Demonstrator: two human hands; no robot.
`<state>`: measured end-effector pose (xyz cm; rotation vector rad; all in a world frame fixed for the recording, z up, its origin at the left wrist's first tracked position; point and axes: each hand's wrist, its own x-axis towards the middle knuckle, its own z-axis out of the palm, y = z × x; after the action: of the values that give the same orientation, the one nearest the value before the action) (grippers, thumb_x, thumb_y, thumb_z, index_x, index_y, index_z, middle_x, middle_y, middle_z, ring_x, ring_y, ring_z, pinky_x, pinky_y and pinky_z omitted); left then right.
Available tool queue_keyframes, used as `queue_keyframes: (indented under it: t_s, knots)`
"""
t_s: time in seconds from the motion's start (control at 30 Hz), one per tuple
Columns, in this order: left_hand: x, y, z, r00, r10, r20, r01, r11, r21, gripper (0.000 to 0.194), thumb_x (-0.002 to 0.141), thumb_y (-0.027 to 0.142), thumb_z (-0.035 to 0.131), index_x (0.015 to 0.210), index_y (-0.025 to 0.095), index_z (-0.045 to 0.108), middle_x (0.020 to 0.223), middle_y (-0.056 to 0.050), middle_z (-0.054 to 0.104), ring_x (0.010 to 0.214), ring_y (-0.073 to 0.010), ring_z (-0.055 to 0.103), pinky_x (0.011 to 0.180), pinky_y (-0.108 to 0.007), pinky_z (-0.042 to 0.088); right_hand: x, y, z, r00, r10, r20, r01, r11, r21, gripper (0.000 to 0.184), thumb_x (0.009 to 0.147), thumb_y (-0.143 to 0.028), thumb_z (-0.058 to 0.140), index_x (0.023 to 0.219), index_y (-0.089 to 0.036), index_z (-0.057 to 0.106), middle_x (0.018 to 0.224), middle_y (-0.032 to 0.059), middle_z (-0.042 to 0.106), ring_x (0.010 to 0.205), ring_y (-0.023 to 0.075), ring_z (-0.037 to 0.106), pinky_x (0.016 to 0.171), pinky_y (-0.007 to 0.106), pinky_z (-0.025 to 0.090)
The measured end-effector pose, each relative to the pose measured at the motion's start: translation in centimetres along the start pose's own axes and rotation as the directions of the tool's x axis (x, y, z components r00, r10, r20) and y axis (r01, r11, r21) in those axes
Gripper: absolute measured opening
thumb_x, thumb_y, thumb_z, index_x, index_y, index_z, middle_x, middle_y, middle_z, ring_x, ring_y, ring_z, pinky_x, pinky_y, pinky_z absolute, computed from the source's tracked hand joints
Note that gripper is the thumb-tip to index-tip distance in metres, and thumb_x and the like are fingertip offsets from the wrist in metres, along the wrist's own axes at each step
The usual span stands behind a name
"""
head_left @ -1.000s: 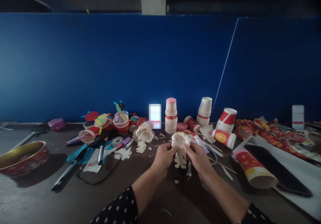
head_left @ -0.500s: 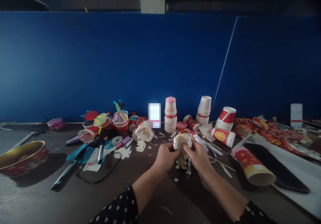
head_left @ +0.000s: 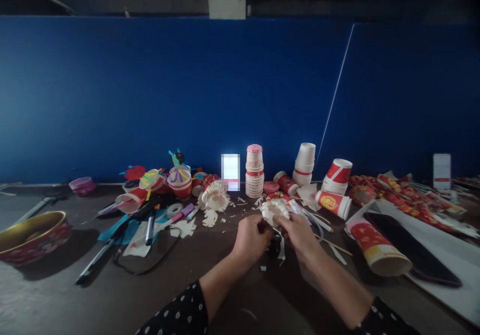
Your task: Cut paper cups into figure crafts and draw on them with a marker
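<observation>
Left hand (head_left: 250, 240) and right hand (head_left: 298, 235) grasping a white frilled paper cup (head_left: 275, 211) between them, both angled inward. Dark tabletop (head_left: 112, 305) open below, toward the body.

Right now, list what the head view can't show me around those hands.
- Lower part of the fringed paper-cup piece: hidden by the left hand and right hand.
- Bright upright screen at the back: pixelated, unreadable.
- White card at far right: print too small to read.

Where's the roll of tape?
In the head view, the roll of tape lies left of centre on the dark table, between a black marker and a purple marker.
</observation>
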<state>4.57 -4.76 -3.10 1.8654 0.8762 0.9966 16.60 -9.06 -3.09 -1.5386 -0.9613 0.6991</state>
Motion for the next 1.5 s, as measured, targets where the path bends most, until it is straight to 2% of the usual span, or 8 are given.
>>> queue_keyframes:
  t_s: [0.07,0.17,0.27,0.33,0.7,1.1,1.3,1.5]
  knots:
    - [0.14,-0.1,0.02,0.999,-0.026,0.022,0.027,0.999,-0.04,0.008,0.059,0.015,0.053,0.052,0.014,0.056,0.049,0.002,0.051,0.048,-0.009,0.042,0.047,-0.019,0.029,-0.14,-0.26,0.03,0.999,0.046,0.003,-0.046,0.996,0.079,0.019,0.065,-0.033,0.054,0.053,-0.019,0.053,0.039,-0.0038,0.047,0.035,0.0103,0.038,0.036,0.023,0.026]
    - [0.35,-0.07,0.08,0.985,-0.153,0.075,0.165,0.968,-0.188,0.007,0.058,0.019,0.056,0.057,0.013,0.059,0.051,0.002,0.053,0.047,-0.009,0.042,0.047,-0.02,0.031,-0.27,-0.5,0.05,0.998,0.059,0.001,-0.058,0.986,0.158,0.02,0.065,-0.036,0.056,0.056,-0.019,0.053,0.042,-0.0037,0.048,0.036,0.0101,0.039,0.037,0.022,0.028]
    - [0.4,0.05,0.2,0.955,-0.275,0.108,0.295,0.9,-0.32,0.01,0.055,0.021,0.061,0.057,0.012,0.057,0.049,0.003,0.051,0.044,-0.0075,0.039,0.046,-0.02,0.03,-0.27,-0.29,0.08,1.0,0.003,0.011,-0.005,0.99,0.138,0.023,0.066,-0.039,0.056,0.059,-0.017,0.055,0.045,-0.0024,0.052,0.04,0.0118,0.044,0.04,0.023,0.033]
    - [0.36,0.08,0.29,0.946,-0.303,0.117,0.325,0.868,-0.375,0.011,0.053,0.02,0.062,0.056,0.012,0.055,0.048,0.003,0.05,0.044,-0.0066,0.039,0.046,-0.02,0.03,-0.24,-0.08,0.08,0.999,-0.051,0.006,0.05,0.995,0.087,0.025,0.069,-0.041,0.054,0.063,-0.016,0.057,0.05,-0.001,0.055,0.045,0.0134,0.048,0.043,0.023,0.035]
    - [0.29,0.0,0.43,0.938,-0.325,0.122,0.344,0.822,-0.453,0.012,0.05,0.019,0.064,0.054,0.012,0.055,0.046,0.004,0.049,0.044,-0.0063,0.04,0.046,-0.02,0.031,-0.44,-0.41,-0.09,0.979,-0.192,-0.063,0.18,0.971,-0.159,0.03,0.071,-0.042,0.052,0.069,-0.015,0.063,0.061,0.0027,0.063,0.056,0.0169,0.053,0.05,0.024,0.039]
    - [0.26,0.12,0.42,0.938,-0.31,0.153,0.344,0.791,-0.505,0.009,0.052,0.016,0.063,0.052,0.011,0.055,0.044,0.004,0.047,0.042,-0.0051,0.037,0.045,-0.019,0.028,-0.21,0.22,-0.17,0.953,-0.295,-0.067,0.266,0.923,-0.278,0.032,0.073,-0.043,0.051,0.073,-0.014,0.064,0.063,0.0044,0.065,0.059,0.0187,0.056,0.055,0.026,0.04]
    - [0.38,0.08,0.28,0.935,-0.309,0.172,0.353,0.773,-0.527,0.016,0.05,0.022,0.068,0.052,0.011,0.056,0.045,0.004,0.046,0.043,-0.005,0.036,0.045,-0.02,0.026,-0.36,0.07,-0.27,0.937,-0.347,-0.051,0.316,0.898,-0.305,0.031,0.074,-0.042,0.05,0.075,-0.015,0.063,0.066,0.005,0.066,0.062,0.0198,0.057,0.058,0.027,0.04]
    - [0.55,-0.1,0.32,0.941,-0.293,0.168,0.337,0.78,-0.528,0.028,0.058,0.037,0.065,0.051,0.012,0.055,0.044,0.004,0.044,0.04,-0.0047,0.033,0.042,-0.02,0.024,-0.27,0.34,-0.16,0.938,-0.342,-0.06,0.308,0.899,-0.312,0.031,0.075,-0.044,0.05,0.078,-0.015,0.062,0.067,0.0055,0.066,0.061,0.0203,0.057,0.057,0.027,0.04]
